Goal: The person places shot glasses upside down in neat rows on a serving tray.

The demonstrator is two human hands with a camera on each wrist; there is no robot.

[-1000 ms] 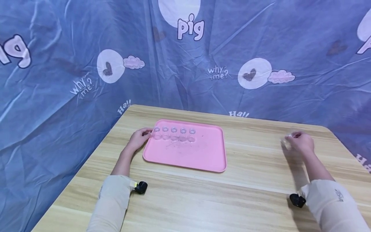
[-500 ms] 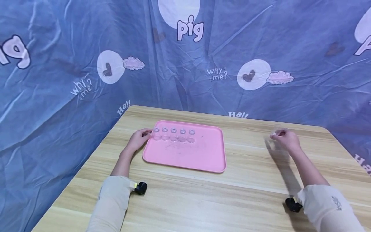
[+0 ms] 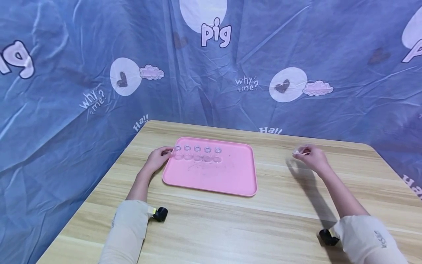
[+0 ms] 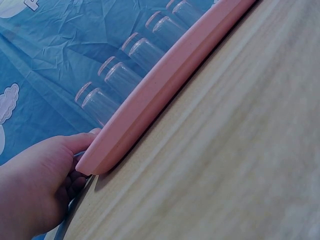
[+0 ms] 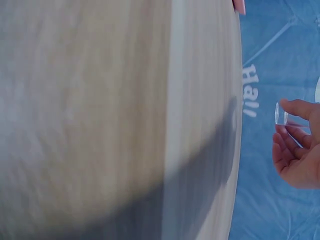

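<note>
A pink tray (image 3: 211, 179) lies on the wooden table, with several small clear glasses (image 3: 197, 153) lined up along its far left part. My left hand (image 3: 157, 159) grips the tray's left edge; in the left wrist view the thumb lies over the rim (image 4: 107, 145) and the other fingers curl beneath it. Raised above the table to the right of the tray, my right hand (image 3: 313, 157) pinches another small clear glass (image 5: 281, 114) between thumb and fingers. Much of that glass is hidden by the hand in the head view.
The wooden table (image 3: 211, 227) runs back to a blue printed cloth (image 3: 211, 91) hanging behind and to the left. Black wrist cameras (image 3: 160, 214) stick out from both sleeves. The right arm casts a shadow on the tabletop.
My right hand has moved left toward the tray, carrying the small glass. The left hand, the tray and the glasses on it stay in place.
</note>
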